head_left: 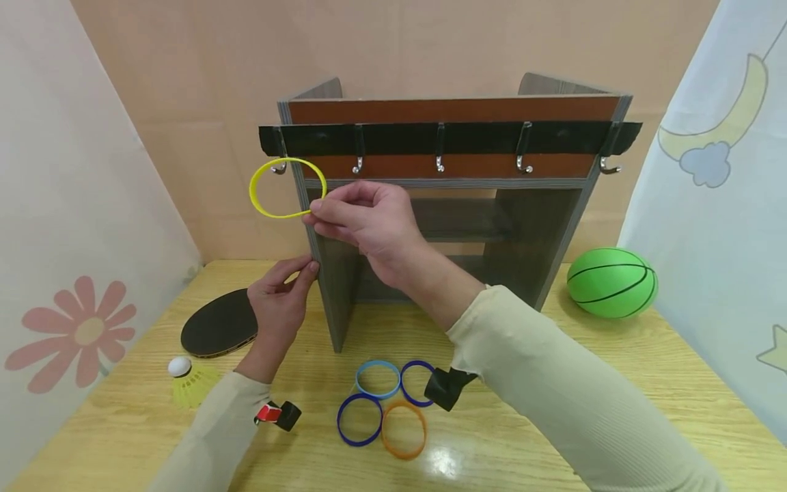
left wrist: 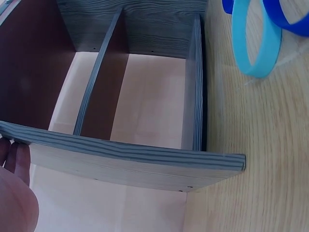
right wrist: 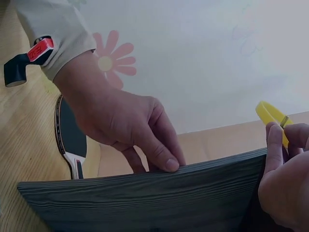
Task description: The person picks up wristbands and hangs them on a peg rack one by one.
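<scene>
My right hand (head_left: 375, 215) pinches a thin yellow ring (head_left: 254, 193) between thumb and fingers. In the head view the ring overlaps the leftmost silver hook (head_left: 279, 168) of the grey wooden shelf unit (head_left: 332, 273). Lower down, my left hand (head_left: 279, 297) holds the front edge of the unit's left side panel. The right wrist view shows the left thumb (right wrist: 169, 163) on that edge, with fingertips partly hidden behind the panel. On the table lie a light blue ring (head_left: 378, 396), two dark blue rings (head_left: 359, 443) and an orange ring (head_left: 404, 456).
A black bar (head_left: 399, 139) with several hooks crosses the unit's top front. Left of the unit lie a black table tennis bat (head_left: 218, 324) and a yellow shuttlecock (head_left: 190, 383). At the right sits a green ball (head_left: 611, 283). Cloth walls enclose the wooden table (head_left: 492, 424).
</scene>
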`<state>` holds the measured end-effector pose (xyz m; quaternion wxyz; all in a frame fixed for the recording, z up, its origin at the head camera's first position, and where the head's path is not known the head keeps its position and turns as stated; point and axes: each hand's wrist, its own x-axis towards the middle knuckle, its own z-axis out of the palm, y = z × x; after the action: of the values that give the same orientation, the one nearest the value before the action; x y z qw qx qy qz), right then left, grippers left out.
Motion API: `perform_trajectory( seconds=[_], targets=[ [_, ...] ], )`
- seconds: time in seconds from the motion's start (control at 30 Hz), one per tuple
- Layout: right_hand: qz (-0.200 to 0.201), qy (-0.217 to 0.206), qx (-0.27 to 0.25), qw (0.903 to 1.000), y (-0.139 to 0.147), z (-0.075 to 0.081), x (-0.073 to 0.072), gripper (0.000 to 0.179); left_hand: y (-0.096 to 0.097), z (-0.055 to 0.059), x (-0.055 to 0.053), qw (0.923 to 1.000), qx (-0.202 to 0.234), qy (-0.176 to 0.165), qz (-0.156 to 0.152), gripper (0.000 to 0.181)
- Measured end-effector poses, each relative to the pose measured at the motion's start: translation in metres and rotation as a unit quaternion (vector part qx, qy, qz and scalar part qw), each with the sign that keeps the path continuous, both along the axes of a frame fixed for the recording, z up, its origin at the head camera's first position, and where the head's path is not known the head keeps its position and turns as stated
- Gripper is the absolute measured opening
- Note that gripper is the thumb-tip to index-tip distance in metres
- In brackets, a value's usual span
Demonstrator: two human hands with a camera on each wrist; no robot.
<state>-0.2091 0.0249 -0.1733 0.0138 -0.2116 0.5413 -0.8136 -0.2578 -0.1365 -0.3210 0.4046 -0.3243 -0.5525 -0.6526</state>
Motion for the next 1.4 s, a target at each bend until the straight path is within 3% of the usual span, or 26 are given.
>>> perform_trajectory(
  seconds=[0.47, 0.93, 1.17, 1.4],
  targets=[
    [-0.014, -0.018, 0.075, 0.997, -0.001, -0.003, -0.003, 0.011, 0.0, 0.004, 0.004, 0.9995, -0.015, 0.006, 0.029, 0.016],
    [-0.025, -0.017, 0.143, 0.9893, 0.016, -0.009, -0.001, 0.014, -0.003, -0.003, 0.002, 1.0, 0.0, -0.002, 0.01, 0.012],
    [-0.045, -0.026, 0.224, 0.9732, 0.04, -0.022, 0.008, 0.015, -0.002, -0.002, 0.002, 0.9997, -0.01, -0.012, 0.02, 0.012],
    [-0.034, -0.015, 0.31, 0.9499, 0.064, -0.06, 0.016, 0.013, -0.001, -0.001, 0.002, 0.9991, -0.015, -0.023, 0.032, 0.013]
  ],
)
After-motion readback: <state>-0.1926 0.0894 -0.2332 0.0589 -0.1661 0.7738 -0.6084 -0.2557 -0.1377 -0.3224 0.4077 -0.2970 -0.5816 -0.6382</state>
